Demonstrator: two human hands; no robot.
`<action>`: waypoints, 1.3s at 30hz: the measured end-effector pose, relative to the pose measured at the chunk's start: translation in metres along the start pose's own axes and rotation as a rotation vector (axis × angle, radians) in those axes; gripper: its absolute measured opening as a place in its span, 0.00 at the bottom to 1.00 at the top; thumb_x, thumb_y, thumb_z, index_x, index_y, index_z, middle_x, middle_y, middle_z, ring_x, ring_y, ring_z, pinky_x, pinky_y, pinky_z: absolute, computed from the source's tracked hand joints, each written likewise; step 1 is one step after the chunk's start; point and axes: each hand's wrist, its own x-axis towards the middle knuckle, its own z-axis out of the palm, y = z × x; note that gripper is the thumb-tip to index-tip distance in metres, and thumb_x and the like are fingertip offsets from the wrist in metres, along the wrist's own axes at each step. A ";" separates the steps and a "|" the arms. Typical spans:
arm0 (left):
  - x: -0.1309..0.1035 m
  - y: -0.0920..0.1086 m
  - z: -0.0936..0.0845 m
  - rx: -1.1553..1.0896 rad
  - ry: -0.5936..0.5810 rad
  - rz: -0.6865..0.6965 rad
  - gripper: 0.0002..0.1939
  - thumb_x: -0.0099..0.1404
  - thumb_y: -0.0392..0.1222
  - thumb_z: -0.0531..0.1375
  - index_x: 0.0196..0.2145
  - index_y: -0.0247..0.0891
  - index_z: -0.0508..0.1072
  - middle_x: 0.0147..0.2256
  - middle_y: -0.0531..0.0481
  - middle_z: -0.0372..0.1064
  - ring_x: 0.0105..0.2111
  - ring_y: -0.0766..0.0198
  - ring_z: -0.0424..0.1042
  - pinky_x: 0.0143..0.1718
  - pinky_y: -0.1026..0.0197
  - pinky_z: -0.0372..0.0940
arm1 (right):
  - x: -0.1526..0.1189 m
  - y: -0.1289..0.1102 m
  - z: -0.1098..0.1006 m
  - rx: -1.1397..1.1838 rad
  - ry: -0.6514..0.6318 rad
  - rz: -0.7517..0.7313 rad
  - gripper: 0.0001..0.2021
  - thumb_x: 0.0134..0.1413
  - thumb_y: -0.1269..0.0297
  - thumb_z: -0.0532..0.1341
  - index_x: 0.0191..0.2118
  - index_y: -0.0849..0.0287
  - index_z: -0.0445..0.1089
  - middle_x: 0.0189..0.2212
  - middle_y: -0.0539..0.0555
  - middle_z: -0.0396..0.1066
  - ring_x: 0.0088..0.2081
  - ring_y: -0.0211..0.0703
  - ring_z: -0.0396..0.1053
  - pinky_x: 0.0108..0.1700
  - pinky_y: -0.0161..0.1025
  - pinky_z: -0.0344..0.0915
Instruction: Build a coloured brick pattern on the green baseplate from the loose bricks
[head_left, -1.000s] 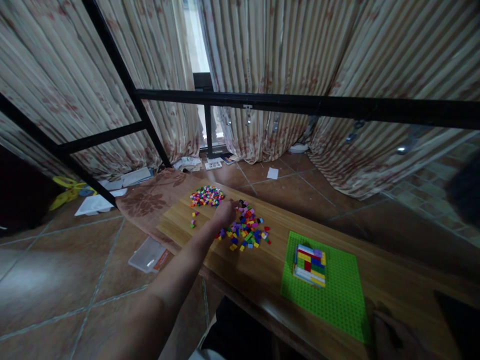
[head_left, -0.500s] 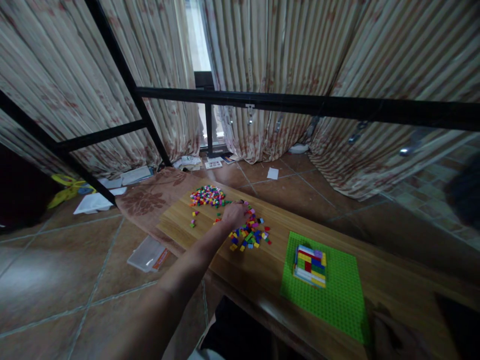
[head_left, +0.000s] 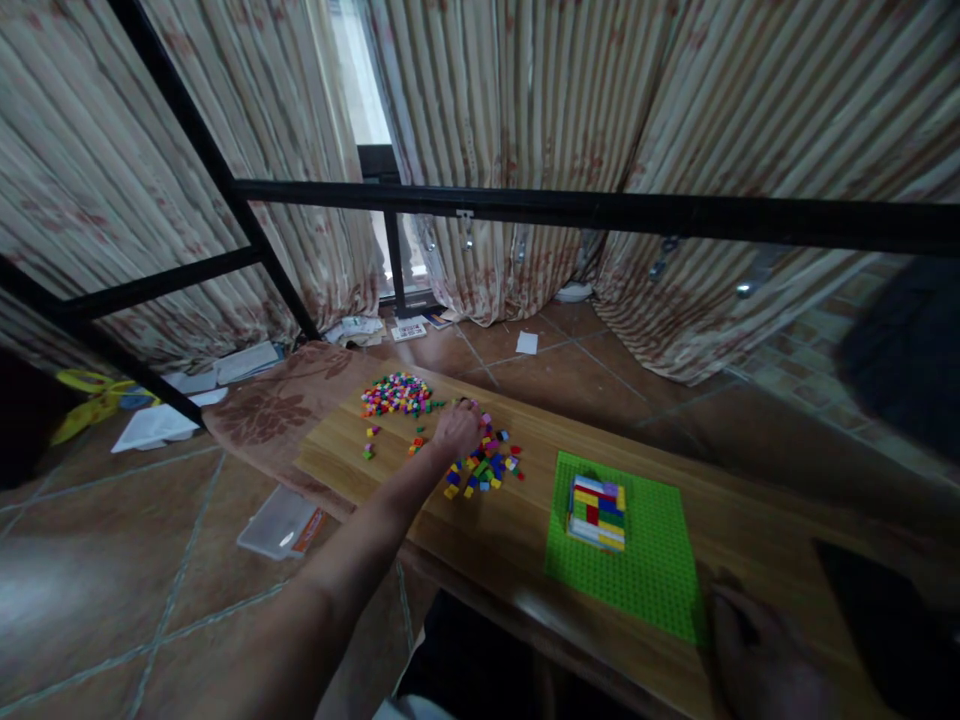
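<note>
On the wooden bench, my left hand reaches into a loose pile of coloured toy bricks. Its fingers point down among the bricks, and the back of the hand hides what they may hold. A green studded baseplate lies to the right, carrying a flat block of joined bricks in white, yellow, red, blue and green. Beside the baseplate's near right edge rests my right hand, dim and partly blurred. A dark gap separates its thumb from the fingers, and no brick shows in it.
Another heap of small bricks sits farther left on the bench, with a few strays near it. A dark flat object lies at the right. A clear plastic lid is on the floor. A black metal rail crosses behind.
The whole view has shifted, so the bench and its contents appear farther left. My left hand stays at the brick pile; more of my right hand shows beside the baseplate.
</note>
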 end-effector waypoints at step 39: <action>-0.026 0.147 0.028 -0.734 0.012 0.209 0.14 0.62 0.30 0.56 0.45 0.39 0.70 0.46 0.48 0.72 0.44 0.63 0.72 0.49 0.61 0.67 | 0.006 -0.021 -0.004 0.061 0.008 0.025 0.18 0.60 0.53 0.51 0.37 0.58 0.74 0.38 0.57 0.72 0.35 0.45 0.70 0.38 0.39 0.64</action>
